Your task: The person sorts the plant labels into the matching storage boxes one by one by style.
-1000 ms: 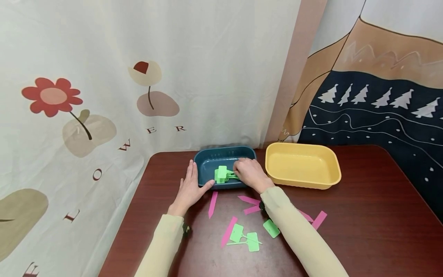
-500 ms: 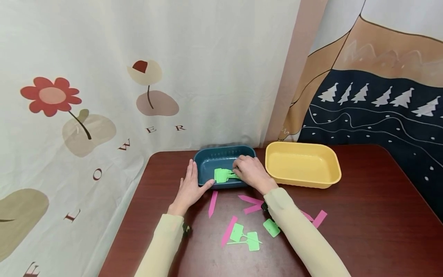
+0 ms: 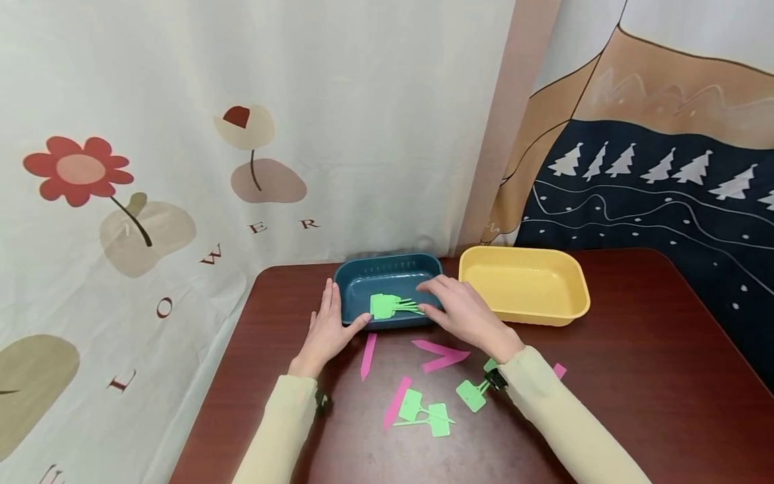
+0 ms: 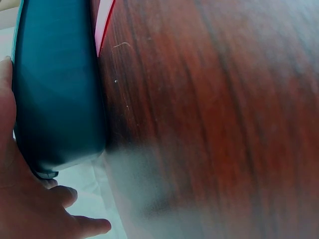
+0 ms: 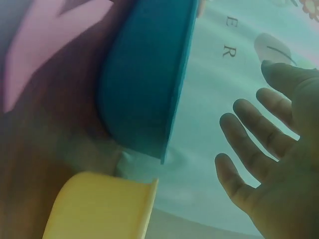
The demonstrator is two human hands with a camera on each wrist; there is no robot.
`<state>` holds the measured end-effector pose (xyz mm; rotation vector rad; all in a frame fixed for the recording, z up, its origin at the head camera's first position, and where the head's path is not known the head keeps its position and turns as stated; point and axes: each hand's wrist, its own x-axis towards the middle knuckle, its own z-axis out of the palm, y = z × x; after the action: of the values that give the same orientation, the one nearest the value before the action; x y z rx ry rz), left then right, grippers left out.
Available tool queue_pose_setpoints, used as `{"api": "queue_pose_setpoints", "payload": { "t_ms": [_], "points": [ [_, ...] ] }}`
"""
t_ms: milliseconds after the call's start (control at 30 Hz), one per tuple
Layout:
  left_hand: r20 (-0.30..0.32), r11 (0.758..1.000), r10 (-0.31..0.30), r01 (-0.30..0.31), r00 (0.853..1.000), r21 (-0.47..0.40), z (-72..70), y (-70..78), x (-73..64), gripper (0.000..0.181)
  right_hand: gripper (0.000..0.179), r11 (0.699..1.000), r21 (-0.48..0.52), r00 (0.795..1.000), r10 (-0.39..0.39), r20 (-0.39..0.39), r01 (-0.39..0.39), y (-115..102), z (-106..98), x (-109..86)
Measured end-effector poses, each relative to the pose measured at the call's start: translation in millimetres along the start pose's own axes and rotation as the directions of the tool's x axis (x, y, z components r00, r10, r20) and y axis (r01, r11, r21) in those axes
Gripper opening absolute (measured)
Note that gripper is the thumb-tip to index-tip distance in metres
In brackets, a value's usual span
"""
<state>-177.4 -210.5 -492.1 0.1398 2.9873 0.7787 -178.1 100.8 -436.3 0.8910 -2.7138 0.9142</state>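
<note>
Several green T-shaped plant labels (image 3: 382,306) lie bunched in the dark blue tray (image 3: 387,279), heads to the left and stems to the right. My left hand (image 3: 326,333) rests against the tray's left end, its fingers straight along the outside and the thumb at the near rim. In the left wrist view, that hand (image 4: 35,209) is beside the tray's wall (image 4: 60,89). Over the tray's right end is my right hand (image 3: 468,312), its fingers loosely bent and apart. Nothing lies between the fingers of this hand (image 5: 269,144) in the right wrist view.
A yellow tray (image 3: 523,275) stands just right of the blue one. Pink pointed labels (image 3: 369,356) lie scattered on the brown table (image 3: 290,289). More green labels (image 3: 438,420) lie nearer the front, some partly under the right wrist. A printed curtain (image 3: 375,134) hangs behind.
My right hand has let go of the green labels and drawn back to the right, its fingers spreading. The labels now lie flat in the tray. My left hand stays at the tray's end.
</note>
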Motion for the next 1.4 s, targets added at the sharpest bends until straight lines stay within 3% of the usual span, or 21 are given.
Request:
{"api": "queue_pose_setpoints", "payload": {
  "t_ms": [267,633,933,1267,1400],
  "points": [
    [0.004,1.0,-0.001,0.001,1.0,-0.005,-1.1,-2.1,-0.9,0.118,0.035,0.994,-0.09,0.997,-0.059,0.052,0.063,8.9,-4.2,-34.9],
    [0.0,1.0,0.001,-0.001,1.0,-0.004,-0.6,-2.3,-0.1,0.119,0.027,0.981,-0.171,0.993,-0.071,0.094,0.087,21.2,-10.6,-77.5],
    [0.009,1.0,-0.005,0.005,1.0,-0.011,0.0,-2.0,-0.6,0.118,0.028,0.987,-0.132,0.98,-0.07,0.185,0.095,33.3,-16.3,-104.9],
    [0.012,1.0,-0.007,0.007,1.0,-0.007,0.6,-1.2,1.0,0.117,0.042,0.977,-0.177,0.969,-0.077,0.235,0.121,39.1,-8.8,-130.0],
    [0.013,1.0,-0.007,0.007,1.0,-0.004,0.5,-1.3,1.5,0.117,0.038,0.971,-0.195,0.962,-0.089,0.257,0.142,40.4,-6.7,-136.3]
  ]
}}
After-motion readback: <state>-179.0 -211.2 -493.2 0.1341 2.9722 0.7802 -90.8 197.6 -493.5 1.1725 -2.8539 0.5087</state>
